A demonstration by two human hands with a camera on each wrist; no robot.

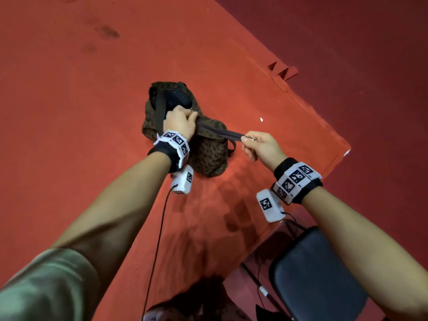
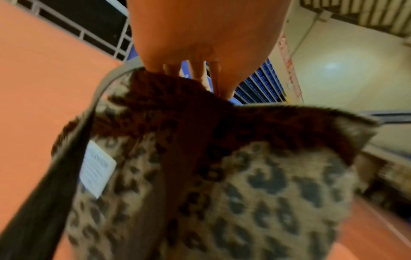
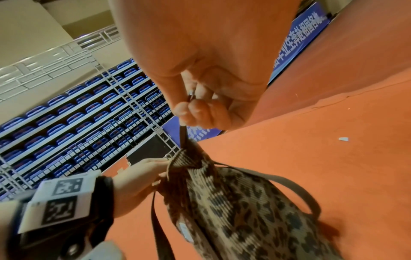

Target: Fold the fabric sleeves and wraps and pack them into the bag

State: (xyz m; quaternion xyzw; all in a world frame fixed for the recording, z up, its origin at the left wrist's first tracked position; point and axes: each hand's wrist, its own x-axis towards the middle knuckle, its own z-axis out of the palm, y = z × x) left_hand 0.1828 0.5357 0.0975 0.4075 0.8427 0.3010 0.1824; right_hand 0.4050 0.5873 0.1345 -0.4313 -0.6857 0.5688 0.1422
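Both forearms reach out; my left hand [image 1: 179, 121] bunches the leopard-print bag [image 1: 208, 154] at its mouth on the red carpet [image 1: 69, 112], while my right hand [image 1: 259, 144] pinches the zip pull [image 1: 249, 139]. Soft, light cloth that sags, so I judge it needs holding by the zip ends.

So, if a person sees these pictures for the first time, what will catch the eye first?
Probably the leopard-print bag, standing in the middle of the red carpet. Both hands are on its top: the left hand grips the bunched fabric at one end, and the right hand pinches the zipper pull and draws the zipper band taut between them. A dark chair seat shows at lower right.
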